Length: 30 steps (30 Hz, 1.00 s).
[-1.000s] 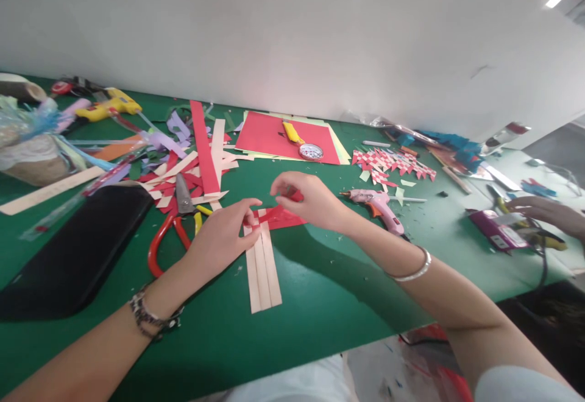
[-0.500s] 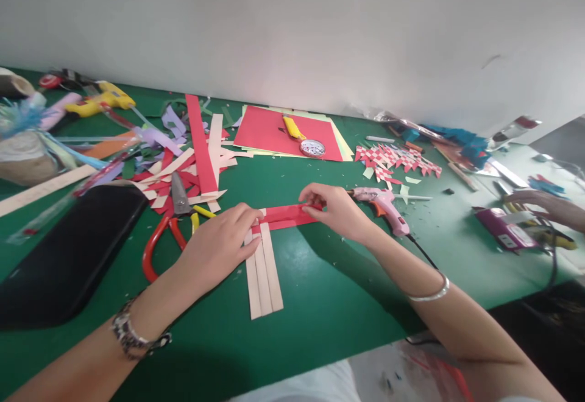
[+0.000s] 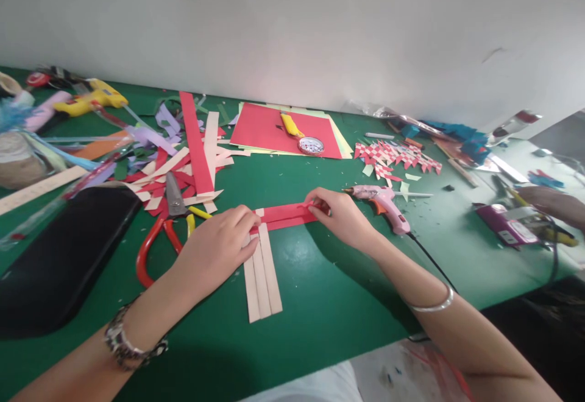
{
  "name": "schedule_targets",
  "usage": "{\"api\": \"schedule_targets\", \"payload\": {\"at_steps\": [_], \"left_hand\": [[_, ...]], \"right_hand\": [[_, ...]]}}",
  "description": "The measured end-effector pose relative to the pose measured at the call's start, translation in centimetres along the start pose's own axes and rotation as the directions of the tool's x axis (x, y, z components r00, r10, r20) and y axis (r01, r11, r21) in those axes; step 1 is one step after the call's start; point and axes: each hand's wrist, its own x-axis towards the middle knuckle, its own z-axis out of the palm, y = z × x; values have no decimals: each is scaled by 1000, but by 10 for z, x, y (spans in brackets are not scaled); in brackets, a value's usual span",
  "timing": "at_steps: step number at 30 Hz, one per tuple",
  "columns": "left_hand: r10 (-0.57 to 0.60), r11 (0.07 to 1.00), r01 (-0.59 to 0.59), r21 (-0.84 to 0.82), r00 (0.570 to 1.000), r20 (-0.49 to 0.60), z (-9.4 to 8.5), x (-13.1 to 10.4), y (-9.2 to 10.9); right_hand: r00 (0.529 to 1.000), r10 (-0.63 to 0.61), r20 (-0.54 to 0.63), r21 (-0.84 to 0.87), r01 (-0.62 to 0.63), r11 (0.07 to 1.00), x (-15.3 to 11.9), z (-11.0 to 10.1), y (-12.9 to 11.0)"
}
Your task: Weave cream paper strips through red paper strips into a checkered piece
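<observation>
Red paper strips [image 3: 287, 214] lie side by side across the green table, crossing several cream paper strips [image 3: 262, 277] that run toward me. My left hand [image 3: 228, 234] presses down on the crossing, fingertips on the red end and thumb on the cream strips. At the other end, my right hand [image 3: 336, 212] pinches a red strip between thumb and fingers. Just left of my left hand lie red-handled scissors [image 3: 175, 204], blades pointing away. A pink glue gun [image 3: 381, 204] rests to the right of my right hand.
Loose paper strips and scraps [image 3: 183, 173] are heaped at the left, beside a black case [image 3: 68, 256]. Behind, red sheets [image 3: 260, 126] carry a yellow cutter [image 3: 291, 125] and round tin [image 3: 311, 145]. Checkered woven pieces [image 3: 397, 157] lie right. Another person's hand [image 3: 553, 204] is at far right.
My right hand has slid slightly to the right along the red strip, still pinching. My left hand stays on the crossing. The view has shifted a little.
</observation>
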Motion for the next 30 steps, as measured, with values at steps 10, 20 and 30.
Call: {"api": "schedule_targets", "payload": {"at_steps": [10, 20, 30], "left_hand": [[34, 999, -34, 21, 999, 4, -1, 0, 0], [118, 987, -110, 118, 991, -61, 5, 0, 0], [164, 972, -146, 184, 983, -82, 6, -1, 1]], "right_hand": [[996, 85, 18, -167, -81, 983, -1, 6, -2], [996, 83, 36, -243, -72, 967, -3, 9, -3], [993, 94, 72, -382, -60, 922, -4, 11, -7]]}}
